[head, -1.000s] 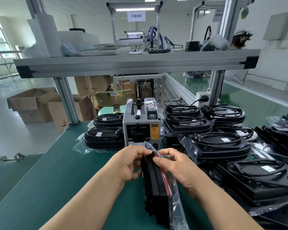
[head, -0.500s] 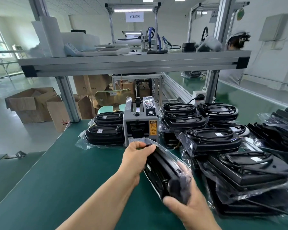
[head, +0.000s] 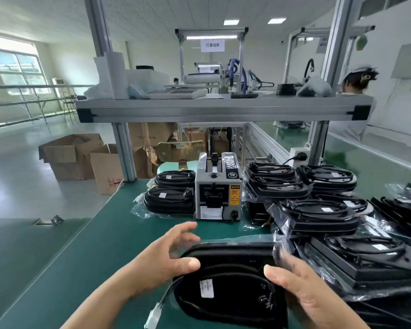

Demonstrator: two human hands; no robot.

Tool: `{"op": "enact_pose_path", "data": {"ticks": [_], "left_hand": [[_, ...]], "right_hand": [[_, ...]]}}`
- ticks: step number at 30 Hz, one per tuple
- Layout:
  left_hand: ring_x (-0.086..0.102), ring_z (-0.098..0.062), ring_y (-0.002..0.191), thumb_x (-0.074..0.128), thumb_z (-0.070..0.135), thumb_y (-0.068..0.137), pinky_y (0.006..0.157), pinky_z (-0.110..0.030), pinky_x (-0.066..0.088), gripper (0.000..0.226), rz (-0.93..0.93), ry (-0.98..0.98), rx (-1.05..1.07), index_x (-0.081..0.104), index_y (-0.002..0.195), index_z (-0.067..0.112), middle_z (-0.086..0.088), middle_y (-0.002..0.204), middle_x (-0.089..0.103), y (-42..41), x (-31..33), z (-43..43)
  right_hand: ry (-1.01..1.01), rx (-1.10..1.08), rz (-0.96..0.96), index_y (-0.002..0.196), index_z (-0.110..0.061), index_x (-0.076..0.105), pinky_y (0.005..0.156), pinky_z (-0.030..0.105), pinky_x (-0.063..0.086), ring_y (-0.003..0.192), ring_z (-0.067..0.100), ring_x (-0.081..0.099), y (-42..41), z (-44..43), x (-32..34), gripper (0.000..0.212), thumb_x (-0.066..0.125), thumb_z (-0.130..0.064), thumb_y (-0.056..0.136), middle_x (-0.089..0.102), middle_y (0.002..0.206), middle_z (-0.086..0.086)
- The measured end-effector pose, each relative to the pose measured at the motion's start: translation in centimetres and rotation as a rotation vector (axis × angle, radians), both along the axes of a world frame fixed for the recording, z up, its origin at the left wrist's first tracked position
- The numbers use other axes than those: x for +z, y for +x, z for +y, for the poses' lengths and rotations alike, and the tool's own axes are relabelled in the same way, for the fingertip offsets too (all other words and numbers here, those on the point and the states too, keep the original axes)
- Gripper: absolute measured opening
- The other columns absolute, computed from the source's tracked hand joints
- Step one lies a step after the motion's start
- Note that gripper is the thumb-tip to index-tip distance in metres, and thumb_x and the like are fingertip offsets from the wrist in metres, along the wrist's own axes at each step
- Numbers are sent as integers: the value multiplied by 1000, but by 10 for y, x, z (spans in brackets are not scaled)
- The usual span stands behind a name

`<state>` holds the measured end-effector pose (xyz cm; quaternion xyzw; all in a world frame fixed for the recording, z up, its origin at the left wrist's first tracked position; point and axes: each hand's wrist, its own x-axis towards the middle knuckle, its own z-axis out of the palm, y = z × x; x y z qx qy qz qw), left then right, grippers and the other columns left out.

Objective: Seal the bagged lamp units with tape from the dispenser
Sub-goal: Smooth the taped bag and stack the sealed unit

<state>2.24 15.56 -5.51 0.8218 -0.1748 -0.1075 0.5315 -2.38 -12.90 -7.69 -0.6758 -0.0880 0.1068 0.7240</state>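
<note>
While the dispenser (head: 217, 198) stands upright at the middle of the green worktop (head: 93, 245), open cardboard boxes (head: 76, 157) sit far to its left, on the floor beyond the worktop's edge. Touching the dispenser's left wall is a stack (head: 171, 198) of two bagged lamps, one on the other. In front of the dispenser and a little left, the left hand (head: 166, 260) lays its thumb across the top of a black unit (head: 225, 286). Its fingers are spread and lifted clear, blurred, so it clasps nothing. The unit is directly in front of the dispenser and apart from it, broad side up, with a white label on top and a white plug (head: 152, 314) hanging off its near left edge. Whether a bag covers it I cannot tell. The right hand (head: 304, 298) grips the unit's right end, thumb on top and fingers blurred round the far side. To the dispenser's right, bagged lamps lie heaped in a pile (head: 318, 210) that runs to the frame's edge.
</note>
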Motion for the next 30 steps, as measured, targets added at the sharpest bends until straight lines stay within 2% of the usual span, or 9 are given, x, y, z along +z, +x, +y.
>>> {"op": "enact_pose_path", "data": {"ticks": [4,9,13,15,18,21,24,28,30], "left_hand": [[58,-24,127,85,65,59,108,-39,46,104,73,-186,-102,46,141,17,-6,135,62,-13,-1,20],[72,-31,91,84,15,73,73,-39,61,63,237,-612,293,58,130,13,-21,115,71,0,-10,44],[66,-29,82,80,34,59,74,-40,48,61,229,-681,614,69,111,4,-21,104,74,28,-2,83],[67,-29,79,82,33,63,74,-41,51,54,208,-679,722,70,106,4,-18,100,75,48,4,109],[67,-17,63,78,25,81,57,-30,53,29,186,-677,828,71,102,7,-6,81,76,86,7,148],[65,-9,53,74,29,87,57,-25,48,16,188,-698,886,71,93,15,4,67,73,129,3,179],[64,-15,66,75,33,87,62,-30,52,19,240,-809,938,71,89,15,4,65,72,171,2,205],[64,-23,87,68,12,92,95,-40,51,23,211,-1004,874,68,110,-1,-14,101,72,225,-7,234],[62,-27,92,59,-3,93,97,-39,48,24,181,-971,878,61,115,-12,-24,113,64,249,-17,244]], "right_hand": [[43,63,31,94,-36,79,70,1,47,96,-14,65,16,19,23,16,77,-34,78,72,100,-30],[282,126,308,113,-10,75,85,48,59,106,37,70,53,67,35,45,69,-41,81,71,116,22],[300,170,278,128,-17,67,94,42,55,111,28,69,88,122,44,56,71,-42,78,71,121,11],[74,81,196,148,-19,39,102,35,43,105,10,63,104,149,44,89,84,-34,73,65,115,-9],[-259,14,-12,152,-31,28,95,28,43,106,4,56,137,192,39,91,82,-25,79,56,123,-16],[-402,-17,-127,153,-27,31,92,18,44,123,13,53,179,236,41,85,77,-23,83,47,146,-4],[-457,-91,-224,144,-15,48,67,12,51,113,17,59,222,271,48,64,73,-17,85,52,138,11],[-503,-114,-230,151,-18,38,81,13,43,121,20,54,277,305,46,70,70,-24,89,47,144,11],[-523,-119,-212,152,-16,35,93,22,41,127,22,50,297,316,43,71,70,-28,91,46,144,10]]}}
